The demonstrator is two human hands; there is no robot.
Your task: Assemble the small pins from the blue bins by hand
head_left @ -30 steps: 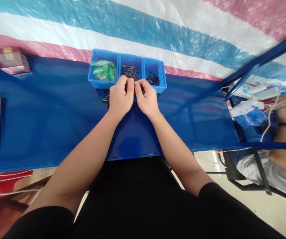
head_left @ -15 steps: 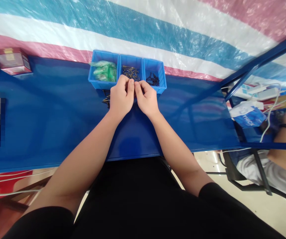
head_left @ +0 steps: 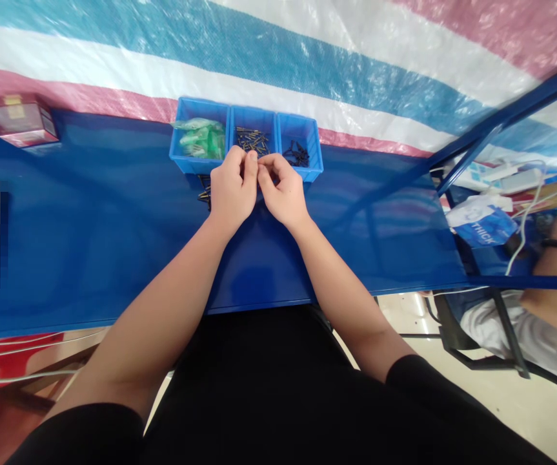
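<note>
Blue workbench, pins (probably) beyond fingers

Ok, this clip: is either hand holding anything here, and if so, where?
Cannot be told: the left hand and right hand meet at the fingertips by the front of the blue divided bin, hiding whatever might be pinched there.

To your right, beyond the blue bench, a white-and-blue plastic bag carries the word "THICK" in white capitals; its smaller print is unreadable.
</note>
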